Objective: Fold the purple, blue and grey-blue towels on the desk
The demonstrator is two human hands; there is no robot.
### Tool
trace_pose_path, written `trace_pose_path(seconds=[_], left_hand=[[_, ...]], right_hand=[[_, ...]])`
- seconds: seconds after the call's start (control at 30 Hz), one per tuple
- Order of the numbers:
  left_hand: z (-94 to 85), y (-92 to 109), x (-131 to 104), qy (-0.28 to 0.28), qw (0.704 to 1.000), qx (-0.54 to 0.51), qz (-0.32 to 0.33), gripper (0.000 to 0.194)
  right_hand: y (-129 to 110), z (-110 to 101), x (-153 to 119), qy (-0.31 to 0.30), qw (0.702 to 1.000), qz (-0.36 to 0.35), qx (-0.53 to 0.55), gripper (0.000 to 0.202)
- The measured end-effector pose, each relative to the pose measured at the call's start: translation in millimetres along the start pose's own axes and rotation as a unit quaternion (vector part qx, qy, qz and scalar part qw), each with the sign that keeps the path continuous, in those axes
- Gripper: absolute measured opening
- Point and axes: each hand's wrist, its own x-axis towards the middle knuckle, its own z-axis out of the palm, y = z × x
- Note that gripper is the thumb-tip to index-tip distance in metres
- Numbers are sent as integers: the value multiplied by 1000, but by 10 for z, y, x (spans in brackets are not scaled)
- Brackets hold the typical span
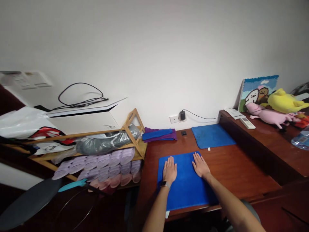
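Observation:
A blue cloth (184,183) lies spread flat on the brown wooden desk (243,167), its near edge by the desk's front. My left hand (170,170) rests palm down on the cloth's left part, fingers stretched out and pointing away from me. On the upper right part lies my right hand (201,165), also flat with fingers extended. Neither hand grips anything. Behind it to the right is a second blue cloth (213,136), laid flat. Folded blue and purple cloths (159,134) sit at the desk's back left.
Left of the desk stands a wooden rack (136,129) with several lilac slippers (103,162) and a white box (87,120) on top. A raised desk section (270,138) at right bears plush toys (267,114), a remote control (248,123) and a plastic bottle (301,140).

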Motion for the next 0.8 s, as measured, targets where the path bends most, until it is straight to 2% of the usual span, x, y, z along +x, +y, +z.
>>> trace_pose_path(seconds=[0.17,0.27,0.3,0.37,0.43,0.5,0.57,0.6,0.63,0.7,0.73,0.8], left_hand=[[-141,-603,-174,14,998,19,-60,63],[-216,-704,-234,30,996,27,-76,63],[-233,-657,-231,40,997,26,-68,63],[-243,-426,-180,61,998,14,-24,62],[-214,-43,-77,68,997,-10,43,61],[-145,392,54,44,994,-30,98,61],[-58,747,177,13,992,-38,123,61],[-17,857,227,3,991,-39,124,61],[18,910,266,-3,992,-39,119,61],[54,834,309,-6,995,-37,95,61],[52,708,313,-6,996,-34,76,61],[6,323,286,-1,999,-25,31,62]], right_hand=[[3,4,4,-5,1000,4,5,74],[3,6,4,-6,1000,4,4,75],[3,9,4,-5,1000,4,4,75],[6,19,5,-2,1000,2,4,75],[11,31,7,3,1000,2,2,74],[16,38,9,2,1000,1,-3,74],[18,39,10,-1,1000,-3,-7,74],[18,37,10,-1,1000,-4,-8,74],[17,35,10,0,1000,-5,-9,74],[16,32,11,3,1000,-3,-9,74],[15,31,12,5,1000,-2,-8,74],[15,28,13,4,1000,-1,-5,74]])
